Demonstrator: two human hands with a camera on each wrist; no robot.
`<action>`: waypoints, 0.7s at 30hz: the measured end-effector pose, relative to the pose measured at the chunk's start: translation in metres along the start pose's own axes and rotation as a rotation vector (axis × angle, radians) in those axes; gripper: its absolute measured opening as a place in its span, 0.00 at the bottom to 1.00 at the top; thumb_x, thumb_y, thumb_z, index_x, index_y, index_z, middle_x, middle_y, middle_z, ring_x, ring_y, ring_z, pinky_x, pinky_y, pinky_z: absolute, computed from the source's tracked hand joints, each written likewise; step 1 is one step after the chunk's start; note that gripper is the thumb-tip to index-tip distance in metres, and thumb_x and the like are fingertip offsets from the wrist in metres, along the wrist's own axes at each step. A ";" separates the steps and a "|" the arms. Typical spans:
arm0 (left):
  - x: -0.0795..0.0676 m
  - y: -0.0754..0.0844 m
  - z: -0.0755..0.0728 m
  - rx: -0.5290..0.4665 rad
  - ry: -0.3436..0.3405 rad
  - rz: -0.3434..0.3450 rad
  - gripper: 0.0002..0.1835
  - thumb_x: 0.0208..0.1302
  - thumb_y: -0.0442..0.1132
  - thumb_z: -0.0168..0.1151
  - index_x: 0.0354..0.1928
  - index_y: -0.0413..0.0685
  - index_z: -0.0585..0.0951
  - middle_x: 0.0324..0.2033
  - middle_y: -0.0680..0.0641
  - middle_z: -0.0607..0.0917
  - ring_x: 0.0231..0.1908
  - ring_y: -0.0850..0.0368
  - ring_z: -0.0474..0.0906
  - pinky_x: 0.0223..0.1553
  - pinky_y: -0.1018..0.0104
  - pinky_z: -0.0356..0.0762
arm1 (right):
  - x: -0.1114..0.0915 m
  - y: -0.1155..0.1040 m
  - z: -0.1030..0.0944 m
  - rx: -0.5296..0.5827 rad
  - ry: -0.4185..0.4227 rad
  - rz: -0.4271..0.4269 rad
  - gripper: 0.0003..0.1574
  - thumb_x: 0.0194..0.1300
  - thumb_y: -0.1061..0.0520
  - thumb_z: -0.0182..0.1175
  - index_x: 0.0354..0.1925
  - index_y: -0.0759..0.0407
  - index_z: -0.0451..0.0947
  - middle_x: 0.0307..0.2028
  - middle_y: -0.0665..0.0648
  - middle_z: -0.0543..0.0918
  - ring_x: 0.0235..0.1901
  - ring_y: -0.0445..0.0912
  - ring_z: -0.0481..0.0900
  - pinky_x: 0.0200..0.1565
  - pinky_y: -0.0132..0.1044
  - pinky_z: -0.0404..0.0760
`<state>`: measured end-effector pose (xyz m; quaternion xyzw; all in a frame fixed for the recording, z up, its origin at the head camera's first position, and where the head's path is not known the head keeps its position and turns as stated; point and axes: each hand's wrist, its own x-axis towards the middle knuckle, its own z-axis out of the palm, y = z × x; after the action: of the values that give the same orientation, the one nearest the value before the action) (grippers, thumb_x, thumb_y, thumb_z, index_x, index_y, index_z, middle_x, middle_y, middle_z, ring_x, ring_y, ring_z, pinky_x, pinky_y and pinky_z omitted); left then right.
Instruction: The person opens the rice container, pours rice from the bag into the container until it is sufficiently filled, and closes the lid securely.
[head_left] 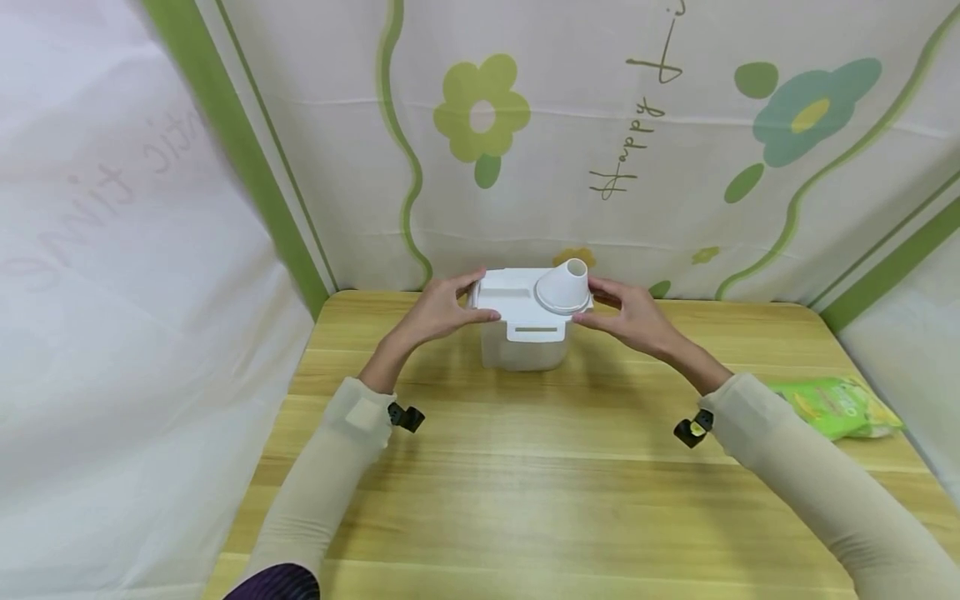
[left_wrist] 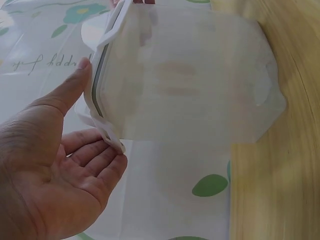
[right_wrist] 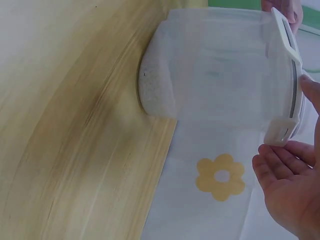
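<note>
A translucent plastic storage container point(head_left: 522, 354) stands upright on the wooden table with a white lid point(head_left: 504, 303) on top. A white cone-shaped cup point(head_left: 561, 290) sits on the lid's right part. At the lid's left end, my left hand point(head_left: 437, 311) holds the rim, thumb at the front and fingers by the end flap point(left_wrist: 107, 134). My right hand point(head_left: 632, 318) grips the opposite end in the same way, its fingertips against the side latch point(right_wrist: 280, 132). A pale layer shows at the bottom of the container point(right_wrist: 220, 65) in the right wrist view.
A green and yellow packet point(head_left: 836, 406) lies at the table's right side, partly behind the right sleeve. A printed curtain point(head_left: 330, 167) hangs close behind the container and along both sides. The wooden table point(head_left: 525, 483) extends toward the person.
</note>
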<state>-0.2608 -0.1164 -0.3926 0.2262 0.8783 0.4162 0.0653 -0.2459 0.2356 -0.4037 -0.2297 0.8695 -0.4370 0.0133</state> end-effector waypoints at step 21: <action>-0.002 0.011 0.002 0.122 0.024 0.164 0.47 0.65 0.48 0.77 0.80 0.41 0.65 0.81 0.44 0.61 0.80 0.48 0.58 0.80 0.54 0.58 | -0.003 0.021 0.001 0.176 -0.011 0.020 0.45 0.69 0.62 0.73 0.77 0.68 0.65 0.73 0.68 0.73 0.69 0.63 0.76 0.67 0.44 0.78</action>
<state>-0.2544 -0.1103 -0.3859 0.2960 0.8812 0.3685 0.0068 -0.2515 0.2467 -0.4207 -0.2217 0.8298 -0.5103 0.0427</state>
